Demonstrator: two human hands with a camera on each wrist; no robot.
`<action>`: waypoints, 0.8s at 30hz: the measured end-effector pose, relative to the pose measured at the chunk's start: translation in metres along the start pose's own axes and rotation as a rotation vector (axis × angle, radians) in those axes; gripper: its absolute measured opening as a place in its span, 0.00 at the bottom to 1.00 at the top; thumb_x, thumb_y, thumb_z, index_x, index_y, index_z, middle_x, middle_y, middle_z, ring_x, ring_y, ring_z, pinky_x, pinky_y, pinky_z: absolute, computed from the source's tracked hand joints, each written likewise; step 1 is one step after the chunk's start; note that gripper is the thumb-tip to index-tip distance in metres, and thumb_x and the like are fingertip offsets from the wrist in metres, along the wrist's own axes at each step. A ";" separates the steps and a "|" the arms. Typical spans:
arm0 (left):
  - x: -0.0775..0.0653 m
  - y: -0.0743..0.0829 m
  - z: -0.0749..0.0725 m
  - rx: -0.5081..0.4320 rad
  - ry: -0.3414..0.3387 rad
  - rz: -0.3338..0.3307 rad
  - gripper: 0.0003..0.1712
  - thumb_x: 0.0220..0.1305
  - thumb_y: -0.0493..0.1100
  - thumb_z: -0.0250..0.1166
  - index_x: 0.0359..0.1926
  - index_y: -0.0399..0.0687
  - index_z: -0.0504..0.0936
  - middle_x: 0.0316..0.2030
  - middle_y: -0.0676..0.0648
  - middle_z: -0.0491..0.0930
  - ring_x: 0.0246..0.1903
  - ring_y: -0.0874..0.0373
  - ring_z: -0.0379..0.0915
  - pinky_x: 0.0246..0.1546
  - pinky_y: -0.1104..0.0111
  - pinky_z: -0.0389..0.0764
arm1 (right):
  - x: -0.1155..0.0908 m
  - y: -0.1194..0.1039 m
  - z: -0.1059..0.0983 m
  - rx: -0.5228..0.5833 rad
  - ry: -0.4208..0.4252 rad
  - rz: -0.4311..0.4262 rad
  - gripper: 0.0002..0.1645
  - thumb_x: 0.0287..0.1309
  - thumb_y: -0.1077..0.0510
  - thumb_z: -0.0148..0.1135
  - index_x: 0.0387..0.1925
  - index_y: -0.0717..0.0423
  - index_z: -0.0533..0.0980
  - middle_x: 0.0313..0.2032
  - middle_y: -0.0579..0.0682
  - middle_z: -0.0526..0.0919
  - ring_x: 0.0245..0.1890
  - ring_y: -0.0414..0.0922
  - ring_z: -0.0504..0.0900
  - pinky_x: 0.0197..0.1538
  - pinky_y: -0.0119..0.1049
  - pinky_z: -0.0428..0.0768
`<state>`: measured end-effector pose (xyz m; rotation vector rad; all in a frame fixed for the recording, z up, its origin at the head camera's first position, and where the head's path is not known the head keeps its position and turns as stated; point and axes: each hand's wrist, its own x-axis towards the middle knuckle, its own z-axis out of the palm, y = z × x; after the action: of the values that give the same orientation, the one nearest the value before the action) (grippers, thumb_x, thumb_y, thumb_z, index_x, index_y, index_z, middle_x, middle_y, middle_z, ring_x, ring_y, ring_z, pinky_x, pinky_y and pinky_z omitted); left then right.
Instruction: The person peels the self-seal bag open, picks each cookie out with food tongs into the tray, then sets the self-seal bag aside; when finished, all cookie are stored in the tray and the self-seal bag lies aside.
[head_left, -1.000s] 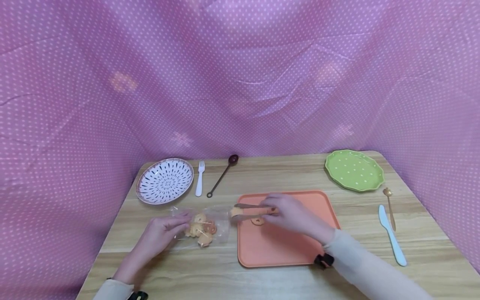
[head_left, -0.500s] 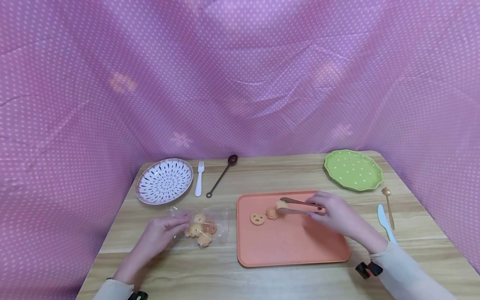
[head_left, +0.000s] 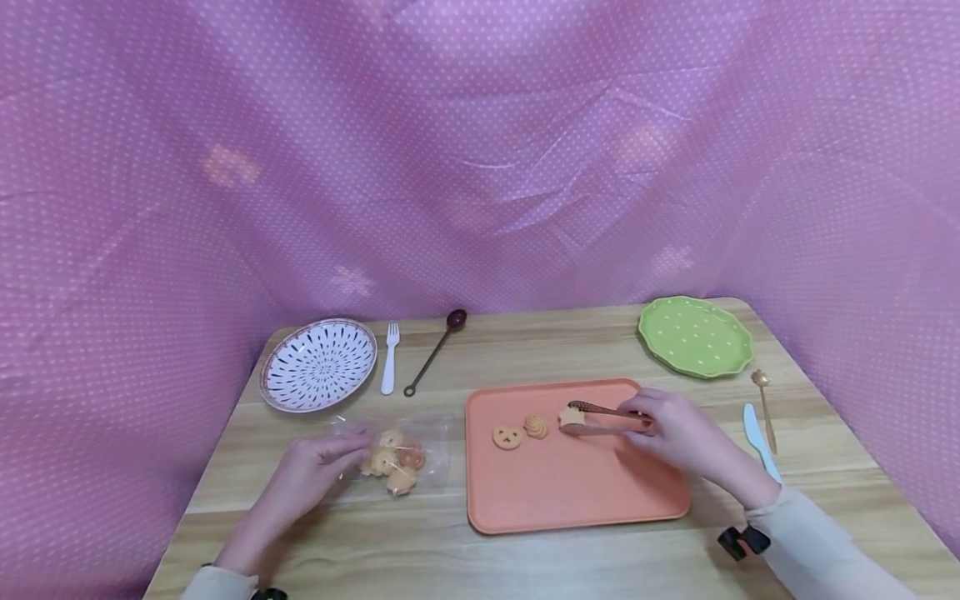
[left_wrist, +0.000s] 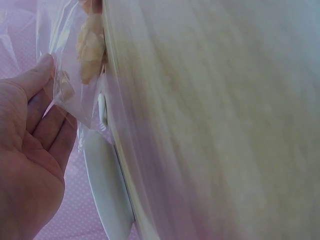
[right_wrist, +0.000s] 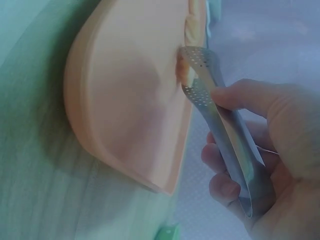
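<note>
Left hand (head_left: 311, 471): thumb and fingertips nearly together, pinching the near edge of a clear bag (head_left: 438, 458); the left wrist view shows the film between them, the other fingers loosely bent below. Bag: lies on the table (head_left: 360, 550) beside the tray's left edge, holding several cookies (head_left: 390, 458), mostly pale, one redder brown.

Right hand (head_left: 678, 433): fingers and thumb closed round metal tongs (head_left: 600, 408), thumb along one arm, fingertips curled against the other. Tongs: arms slightly spread, perforated tips (the holes show best from the right wrist) set on either side of a star-shaped cookie (head_left: 568, 416); whether both tips press on it, I cannot tell.

Tray (head_left: 555, 496): orange, rounded corners, flat on the table. Upon it, in a slanting row: a round cookie with cut-out face (head_left: 507, 437) at left, a swirled cookie (head_left: 536, 426) next, then the star at the tongs, all three in the upper part.

Behind and left: one white plate (head_left: 318, 367) with dark dashes, one white fork (head_left: 389, 367) beside it, one dark long-handled spoon (head_left: 431, 362) lying aslant.

Right side: one green plate (head_left: 696, 337), scalloped, white-dotted; one small gold spoon (head_left: 767, 417); one pale blue knife (head_left: 756, 433), its lower end hidden by the right sleeve (head_left: 813, 533).

Backdrop: pink-purple dotted cloth (head_left: 480, 167), creased.
</note>
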<state>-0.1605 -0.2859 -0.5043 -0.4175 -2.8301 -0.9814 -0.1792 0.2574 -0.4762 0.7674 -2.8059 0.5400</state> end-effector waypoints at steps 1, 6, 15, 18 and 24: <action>0.000 0.000 -0.001 0.006 0.003 0.007 0.14 0.59 0.51 0.74 0.48 0.63 0.89 0.58 0.52 0.85 0.57 0.56 0.84 0.63 0.56 0.80 | 0.001 -0.001 0.000 0.008 -0.004 0.008 0.19 0.50 0.56 0.78 0.45 0.51 0.84 0.36 0.45 0.88 0.30 0.34 0.77 0.33 0.28 0.80; -0.001 -0.002 -0.001 0.018 -0.006 0.031 0.15 0.60 0.51 0.73 0.49 0.61 0.89 0.58 0.52 0.85 0.58 0.54 0.84 0.63 0.56 0.80 | 0.003 -0.004 -0.007 0.036 0.009 0.033 0.20 0.48 0.59 0.78 0.45 0.51 0.84 0.31 0.44 0.84 0.27 0.36 0.75 0.28 0.24 0.75; -0.001 -0.001 -0.003 -0.004 -0.004 0.010 0.14 0.60 0.49 0.74 0.48 0.60 0.89 0.57 0.50 0.85 0.57 0.53 0.84 0.63 0.54 0.80 | 0.027 -0.030 -0.008 0.080 -0.007 0.013 0.19 0.52 0.55 0.77 0.48 0.47 0.83 0.37 0.42 0.86 0.34 0.38 0.82 0.35 0.31 0.84; -0.001 -0.001 -0.001 -0.009 -0.002 0.010 0.14 0.60 0.48 0.73 0.48 0.59 0.89 0.57 0.50 0.86 0.57 0.52 0.84 0.63 0.54 0.80 | 0.040 -0.044 0.001 0.125 -0.024 -0.035 0.17 0.53 0.54 0.77 0.46 0.44 0.83 0.38 0.41 0.87 0.36 0.39 0.84 0.39 0.33 0.87; 0.000 -0.001 -0.001 -0.007 0.003 0.013 0.13 0.60 0.47 0.74 0.47 0.59 0.89 0.57 0.50 0.86 0.57 0.52 0.85 0.62 0.54 0.80 | 0.071 -0.071 0.033 0.230 -0.130 -0.121 0.12 0.60 0.50 0.72 0.46 0.38 0.83 0.41 0.40 0.88 0.38 0.39 0.85 0.42 0.30 0.85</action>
<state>-0.1608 -0.2868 -0.5042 -0.4339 -2.8183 -0.9892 -0.2047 0.1555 -0.4665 1.0446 -2.8210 0.8297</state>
